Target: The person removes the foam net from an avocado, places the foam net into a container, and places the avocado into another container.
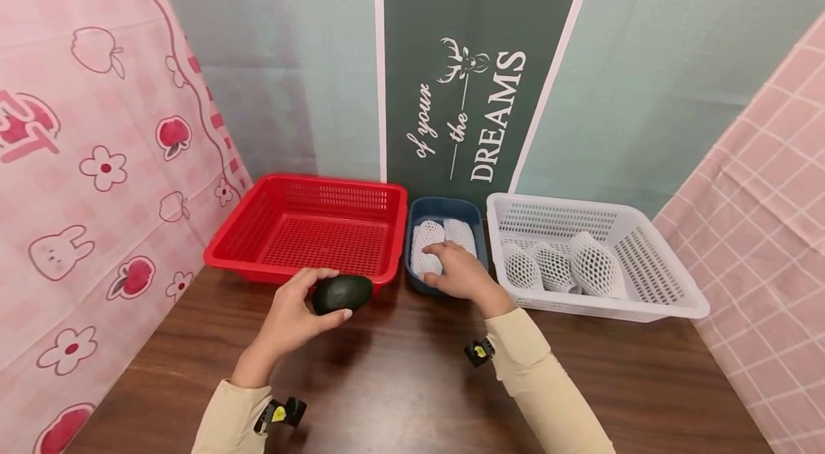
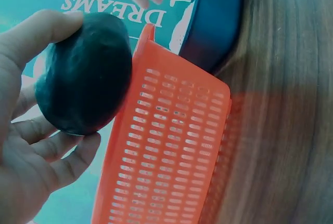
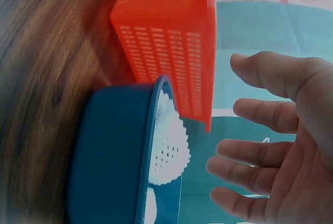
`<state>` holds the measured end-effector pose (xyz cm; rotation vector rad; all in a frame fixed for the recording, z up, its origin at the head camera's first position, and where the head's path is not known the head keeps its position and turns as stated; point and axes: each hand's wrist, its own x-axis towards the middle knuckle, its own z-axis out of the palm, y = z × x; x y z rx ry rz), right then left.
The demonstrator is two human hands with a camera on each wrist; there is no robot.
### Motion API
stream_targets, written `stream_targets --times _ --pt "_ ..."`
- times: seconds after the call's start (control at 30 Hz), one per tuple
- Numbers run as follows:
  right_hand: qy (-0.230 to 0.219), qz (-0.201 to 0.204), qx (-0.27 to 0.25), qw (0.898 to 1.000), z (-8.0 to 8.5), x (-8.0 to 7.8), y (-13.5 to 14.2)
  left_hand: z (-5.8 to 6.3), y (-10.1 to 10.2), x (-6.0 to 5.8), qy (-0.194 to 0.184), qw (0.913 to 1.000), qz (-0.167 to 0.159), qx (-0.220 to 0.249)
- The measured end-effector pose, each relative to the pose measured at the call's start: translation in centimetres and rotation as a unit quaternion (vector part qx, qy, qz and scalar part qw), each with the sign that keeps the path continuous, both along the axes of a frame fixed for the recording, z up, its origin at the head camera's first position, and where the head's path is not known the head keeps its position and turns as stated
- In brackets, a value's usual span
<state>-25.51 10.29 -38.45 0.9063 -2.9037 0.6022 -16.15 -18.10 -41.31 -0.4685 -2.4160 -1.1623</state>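
Note:
A dark green avocado [image 1: 342, 294] is held in my left hand [image 1: 293, 318], thumb on one side and fingers on the other, just in front of the red basket. In the left wrist view the avocado [image 2: 86, 73] shows a smooth, slightly bumpy skin. My right hand [image 1: 460, 273] is over the blue bin [image 1: 445, 206], its fingers spread and slightly bent above the white foam net sleeves [image 1: 428, 243]. The right wrist view shows that hand [image 3: 281, 146] apart from the foam net [image 3: 169, 146], with nothing between its fingers.
The red basket [image 1: 309, 275] stands left of the blue bin. On the right is a white basket [image 1: 619, 307] with several net-wrapped fruits [image 1: 596, 266] inside. All stand on a dark wooden table [image 1: 387, 397], with printed cloths behind and at both sides.

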Motion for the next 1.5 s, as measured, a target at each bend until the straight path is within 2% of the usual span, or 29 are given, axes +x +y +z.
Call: stream_targets --times 0.17,0.5,0.63,0.8,1.07,1.33,1.5 --pt "-0.003 0.003 0.002 1.000 0.1 0.0 -0.9 0.3 0.0 -0.8 0.044 0.9988 0.020 0.000" --pt "-0.014 0.010 -0.003 1.000 0.3 0.0 -2.6 0.3 0.8 -2.2 0.058 0.9967 0.050 0.028" --pt "-0.019 0.009 0.003 1.000 0.5 -0.1 -3.3 0.2 1.1 -3.1 0.066 0.9951 0.066 0.031" --pt "-0.023 0.009 0.013 1.000 0.8 -0.1 -4.1 0.2 1.3 -4.4 0.055 0.9940 0.089 0.034" --pt "-0.016 0.028 0.012 0.999 1.2 -0.1 -5.4 0.4 1.5 -5.7 -0.004 0.9951 0.099 0.004" --pt "-0.024 0.029 0.016 0.999 1.0 0.0 -5.7 0.6 1.4 -5.8 -0.014 0.9953 0.095 -0.015" --pt "-0.026 0.026 0.022 0.999 0.9 0.3 -5.4 0.5 1.7 -5.3 -0.016 0.9945 0.099 -0.032"
